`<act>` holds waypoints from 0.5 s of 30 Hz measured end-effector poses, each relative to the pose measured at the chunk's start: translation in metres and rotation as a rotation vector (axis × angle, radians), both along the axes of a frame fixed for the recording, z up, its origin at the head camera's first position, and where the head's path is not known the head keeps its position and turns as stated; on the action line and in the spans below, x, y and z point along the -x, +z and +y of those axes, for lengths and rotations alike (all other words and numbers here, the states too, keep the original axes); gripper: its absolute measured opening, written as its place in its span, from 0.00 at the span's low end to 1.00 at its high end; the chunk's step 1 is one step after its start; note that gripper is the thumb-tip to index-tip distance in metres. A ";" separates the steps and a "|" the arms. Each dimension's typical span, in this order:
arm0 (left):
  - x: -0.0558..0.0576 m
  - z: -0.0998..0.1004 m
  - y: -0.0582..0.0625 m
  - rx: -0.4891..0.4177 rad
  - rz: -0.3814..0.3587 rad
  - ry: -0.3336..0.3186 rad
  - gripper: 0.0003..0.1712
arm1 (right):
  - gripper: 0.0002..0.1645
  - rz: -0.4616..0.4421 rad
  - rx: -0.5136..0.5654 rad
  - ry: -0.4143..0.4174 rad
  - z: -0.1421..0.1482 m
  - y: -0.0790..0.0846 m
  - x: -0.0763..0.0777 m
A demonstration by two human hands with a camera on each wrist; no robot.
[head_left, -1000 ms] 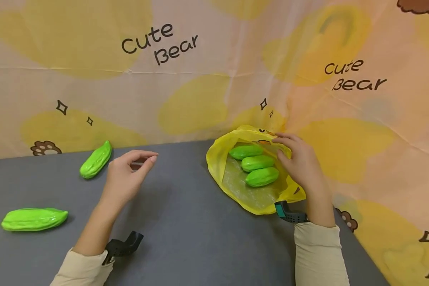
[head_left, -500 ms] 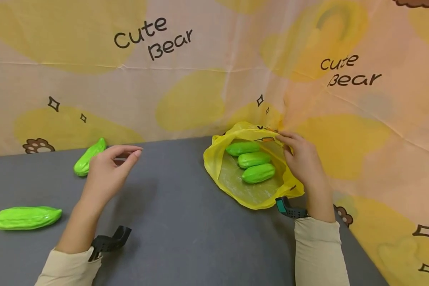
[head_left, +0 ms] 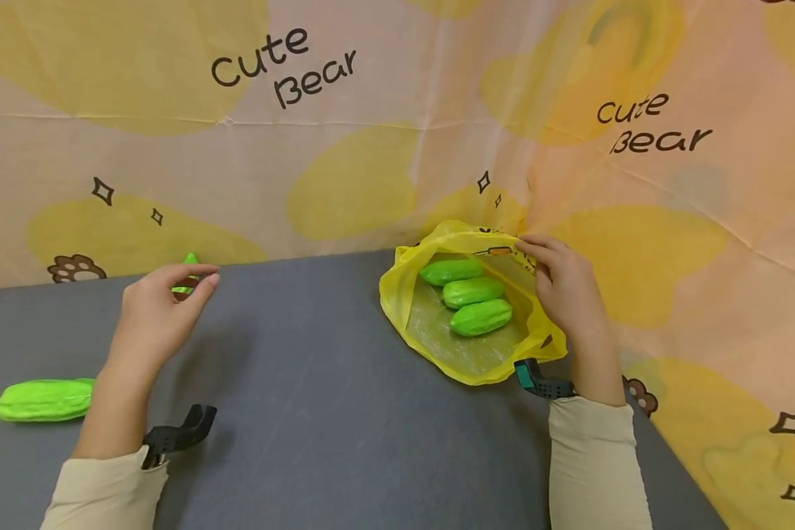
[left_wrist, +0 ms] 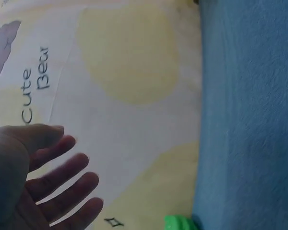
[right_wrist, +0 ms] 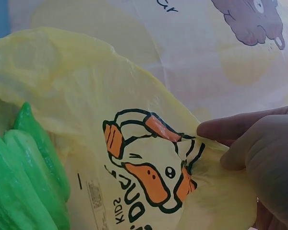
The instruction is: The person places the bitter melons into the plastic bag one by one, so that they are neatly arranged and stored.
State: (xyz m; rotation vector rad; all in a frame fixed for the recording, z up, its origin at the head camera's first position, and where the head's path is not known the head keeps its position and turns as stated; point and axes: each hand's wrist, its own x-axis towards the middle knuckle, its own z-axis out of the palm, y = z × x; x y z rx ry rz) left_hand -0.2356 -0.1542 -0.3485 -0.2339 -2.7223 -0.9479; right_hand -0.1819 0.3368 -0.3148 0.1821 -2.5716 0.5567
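Left hand (head_left: 155,313): raised over the matte grey table top (head_left: 318,412), fingers loosely extended and a little apart, thumb near the index finger; it holds nothing
Right hand (head_left: 570,291): thumb and finger pinch the rim of the thin yellow plastic bag with a printed duck (head_left: 397,294), at the side nearer that hand
Green pieces: three glossy, bright-green, ridged oblong pieces (head_left: 472,292) lie side by side in the bag; a far glossy green oblong piece (head_left: 191,259) shows only in part behind the left hand; a near glossy green oblong piece (head_left: 43,401) lies flat on the table, one end hidden by the left forearm
Step in hand: seemingly a reach toward the far piece, with the bag mouth held wide; no contact shows in the left wrist view
Next move: picking up that piece would call for lowering the hand, spreading thumb from fingers and gripping across its narrow width, the bag rim held steady
Edges and room: the far piece sits close to the yellow-and-pink printed cloth (head_left: 344,184), leaving little space behind it; the bag sits near the cloth's corner; a broad stretch of table lies between bag and left hand, giving a sideways path
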 end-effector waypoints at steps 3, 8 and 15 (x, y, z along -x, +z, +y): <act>0.000 -0.009 0.003 -0.001 -0.023 0.000 0.25 | 0.27 -0.011 0.007 -0.004 0.000 0.001 0.000; 0.003 -0.029 0.007 0.122 -0.183 -0.068 0.34 | 0.24 0.002 0.009 -0.004 0.001 0.001 0.000; 0.004 -0.057 0.005 0.246 -0.317 -0.148 0.40 | 0.18 0.015 -0.003 -0.008 0.005 0.000 -0.001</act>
